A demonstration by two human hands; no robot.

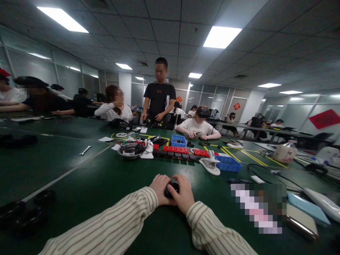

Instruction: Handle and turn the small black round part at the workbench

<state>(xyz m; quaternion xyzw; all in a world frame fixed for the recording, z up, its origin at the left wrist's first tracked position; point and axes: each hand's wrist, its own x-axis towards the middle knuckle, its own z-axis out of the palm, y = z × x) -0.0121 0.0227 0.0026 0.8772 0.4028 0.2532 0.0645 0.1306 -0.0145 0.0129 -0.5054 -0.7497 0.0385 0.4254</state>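
Both my hands rest on the green table (127,191) in front of me, curled around a small black rounded object (173,190). My left hand (160,188) closes on its left side, and my right hand (184,194) grips it from the right, with the thumb across it. Most of the object is hidden by the fingers, so its exact kind does not show. Striped sleeves cover both forearms.
Beyond my hands runs a row of red socket strips (175,149), with a blue basket (227,163) and a white clip (211,163). A wrench (85,150) lies left, black rings (30,220) nearer. Phones (301,221) lie right. Across the table, a person (199,124) sits.
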